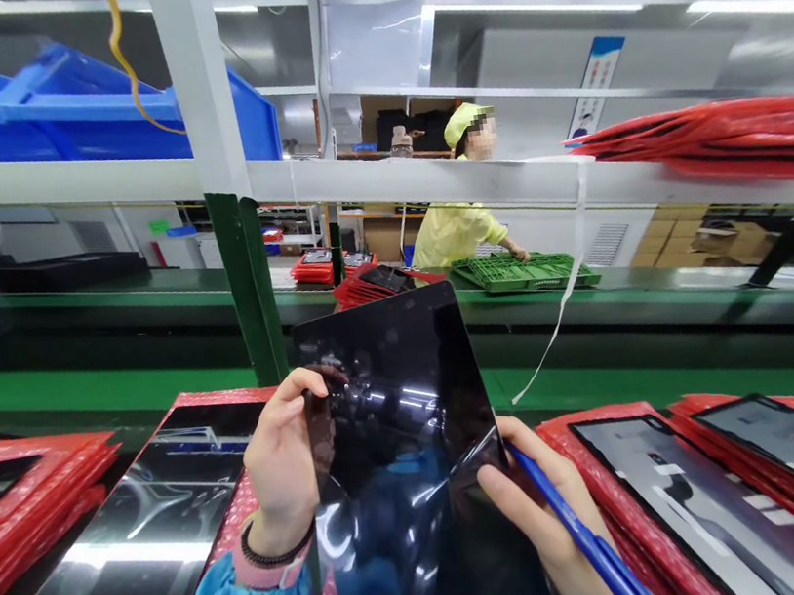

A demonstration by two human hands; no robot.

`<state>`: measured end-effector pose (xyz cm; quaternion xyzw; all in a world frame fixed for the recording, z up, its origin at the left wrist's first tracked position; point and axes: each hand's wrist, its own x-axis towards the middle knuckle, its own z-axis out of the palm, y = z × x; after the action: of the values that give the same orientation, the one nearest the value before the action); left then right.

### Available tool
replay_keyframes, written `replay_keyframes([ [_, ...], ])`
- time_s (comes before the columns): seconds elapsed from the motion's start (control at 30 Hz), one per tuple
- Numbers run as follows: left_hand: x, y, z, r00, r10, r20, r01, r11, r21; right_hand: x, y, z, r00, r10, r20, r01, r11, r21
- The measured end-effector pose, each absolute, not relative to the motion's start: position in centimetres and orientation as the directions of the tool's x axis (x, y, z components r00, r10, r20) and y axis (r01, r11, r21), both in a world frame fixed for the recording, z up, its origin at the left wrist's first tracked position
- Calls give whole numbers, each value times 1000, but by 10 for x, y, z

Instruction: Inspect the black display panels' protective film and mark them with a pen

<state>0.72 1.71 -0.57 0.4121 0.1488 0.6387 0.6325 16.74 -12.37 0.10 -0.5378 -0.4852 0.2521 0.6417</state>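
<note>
I hold a black glossy tablet panel (pixel 402 435) upright in front of me. My left hand (pixel 283 461) grips its left edge, thumb on the glass. My right hand (pixel 546 513) supports the right lower edge and also holds a blue pen (pixel 585 537) between its fingers. A thin clear film seems to lift near the right edge of the panel. Below the panel lies red bubble wrap (pixel 205 403) carrying another black panel (pixel 149 529).
More black panels on red bubble wrap (pixel 690 493) lie to the right, and a red stack (pixel 18 498) to the left. A green conveyor (pixel 673 367) runs behind. Across it a person in yellow (pixel 460 220) touches a green tray (pixel 519 272). Blue bins (pixel 81 105) sit overhead.
</note>
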Motion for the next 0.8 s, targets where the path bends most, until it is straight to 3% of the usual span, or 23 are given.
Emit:
replay_keyframes([
  [0.37, 8, 15, -9, 150, 895, 420, -637, -237, 733, 168, -124, 2, 382, 813, 439, 267, 357, -895],
  [0.63, 11, 10, -3, 132, 876, 464, -590, -307, 747, 170, -122, -8, 431, 827, 362, 260, 271, -927],
  [0.8, 10, 10, -7, 127, 860, 494, -600, -330, 728, 166, -121, -7, 395, 831, 392, 264, 306, -915],
])
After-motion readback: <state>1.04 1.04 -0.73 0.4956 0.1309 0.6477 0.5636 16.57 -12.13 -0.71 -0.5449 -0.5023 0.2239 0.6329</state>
